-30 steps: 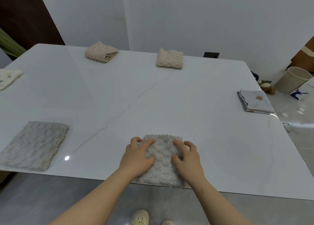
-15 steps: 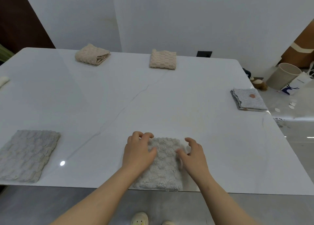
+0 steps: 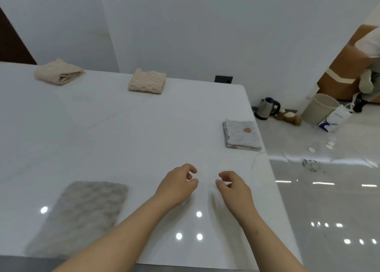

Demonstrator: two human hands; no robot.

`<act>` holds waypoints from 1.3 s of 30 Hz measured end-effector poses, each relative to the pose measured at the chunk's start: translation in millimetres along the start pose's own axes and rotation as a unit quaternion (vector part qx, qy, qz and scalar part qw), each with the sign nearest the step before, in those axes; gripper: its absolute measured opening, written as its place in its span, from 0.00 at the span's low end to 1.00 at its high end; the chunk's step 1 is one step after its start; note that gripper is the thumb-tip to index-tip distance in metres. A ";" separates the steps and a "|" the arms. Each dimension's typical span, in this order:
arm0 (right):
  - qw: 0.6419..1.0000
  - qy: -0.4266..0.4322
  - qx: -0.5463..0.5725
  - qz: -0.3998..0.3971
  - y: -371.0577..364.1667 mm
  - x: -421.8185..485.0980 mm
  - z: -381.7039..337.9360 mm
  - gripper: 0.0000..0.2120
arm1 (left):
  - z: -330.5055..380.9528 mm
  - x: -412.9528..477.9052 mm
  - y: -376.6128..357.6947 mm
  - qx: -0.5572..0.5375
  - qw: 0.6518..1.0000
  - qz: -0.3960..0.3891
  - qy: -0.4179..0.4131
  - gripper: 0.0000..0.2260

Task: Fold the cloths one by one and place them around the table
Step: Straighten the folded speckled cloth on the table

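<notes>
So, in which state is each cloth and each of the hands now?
Grey textured cloth: lies flat near the front edge, untouched.
Left beige knitted cloth: folded thick, at the far edge.
Right beige knitted cloth: folded, at the far edge.
Pale grey cloth with orange spot: folded, at the right edge.
Left hand: empty, fingers loosely curled.
Right hand: empty, fingers loosely curled.

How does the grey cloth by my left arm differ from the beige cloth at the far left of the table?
The grey cloth lies flat and thin; the beige cloth is a thick bundle with its folded layers showing. The grey cloth sits at the near edge, the beige cloth at the far edge. Both have a bumpy weave and rest on the white table.
</notes>
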State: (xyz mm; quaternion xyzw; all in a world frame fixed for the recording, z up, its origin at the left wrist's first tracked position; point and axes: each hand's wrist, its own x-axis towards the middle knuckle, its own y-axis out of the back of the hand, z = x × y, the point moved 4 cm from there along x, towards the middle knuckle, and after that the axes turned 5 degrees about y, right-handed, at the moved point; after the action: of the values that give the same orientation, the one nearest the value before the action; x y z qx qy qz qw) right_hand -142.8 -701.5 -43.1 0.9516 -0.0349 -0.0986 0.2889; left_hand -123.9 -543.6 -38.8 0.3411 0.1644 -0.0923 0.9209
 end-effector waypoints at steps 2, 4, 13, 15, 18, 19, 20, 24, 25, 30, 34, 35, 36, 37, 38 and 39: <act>1.000 0.000 -0.009 -0.024 34.6 11.9 20.7 0.14 | 25.9 2.5 -29.8 -0.024 0.999 0.011 0.029 0.13; 0.998 0.003 -0.024 -0.051 60.1 22.1 36.6 0.14 | 46.5 3.9 -53.8 -0.046 0.997 0.024 0.054 0.13; 0.992 0.016 -0.055 -0.116 111.3 80.1 67.1 0.13 | 85.6 27.5 -103.5 -0.115 0.983 0.071 0.127 0.12; 0.991 0.015 -0.051 -0.120 116.2 92.9 69.5 0.12 | 89.0 36.5 -106.4 -0.127 0.980 0.075 0.137 0.12; 0.991 0.022 -0.051 -0.126 126.8 114.8 76.0 0.13 | 97.3 52.6 -111.4 -0.134 0.975 0.085 0.153 0.12; 0.989 0.028 -0.051 -0.134 129.5 125.0 78.6 0.13 | 100.6 59.0 -113.7 -0.139 0.973 0.092 0.161 0.12; 0.988 0.031 -0.051 -0.140 130.8 131.5 80.1 0.13 | 101.6 62.7 -116.0 -0.141 0.971 0.097 0.168 0.12; 0.983 0.060 -0.044 -0.170 139.0 182.4 81.1 0.13 | 115.1 88.3 -123.8 -0.158 0.952 0.156 0.211 0.12; 0.980 0.072 -0.043 -0.180 141.7 195.5 80.4 0.13 | 118.7 93.1 -125.9 -0.168 0.943 0.179 0.224 0.12; 0.957 0.132 -0.067 -0.250 158.0 237.6 75.8 0.14 | 134.6 95.4 -146.2 -0.234 0.886 0.263 0.301 0.11; 0.941 0.171 -0.078 -0.281 153.9 262.7 68.6 0.14 | 137.6 98.5 -152.6 -0.292 0.844 0.308 0.330 0.12; 0.938 0.181 -0.079 -0.284 151.2 268.0 64.9 0.14 | 137.2 99.6 -152.9 -0.299 0.837 0.313 0.334 0.12; 0.935 0.193 -0.083 -0.287 148.2 273.5 60.8 0.15 | 136.7 101.1 -152.7 -0.307 0.831 0.320 0.337 0.12; 0.930 0.204 -0.093 -0.291 145.4 278.8 57.2 0.16 | 136.2 102.4 -152.5 -0.315 0.824 0.326 0.339 0.12; 0.926 0.209 -0.106 -0.296 143.0 282.8 53.4 0.17 | 135.8 104.2 -151.8 -0.324 0.819 0.331 0.340 0.12; 0.921 0.209 -0.118 -0.307 139.8 286.6 49.1 0.18 | 135.4 105.9 -149.7 -0.331 0.813 0.335 0.342 0.12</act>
State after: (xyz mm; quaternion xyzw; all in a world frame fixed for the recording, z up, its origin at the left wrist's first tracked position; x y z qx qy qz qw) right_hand 126.0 -879.7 -53.2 0.8736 0.3321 0.0157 0.3553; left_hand -35.3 -751.2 -70.5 0.0591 0.3649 0.4050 0.8362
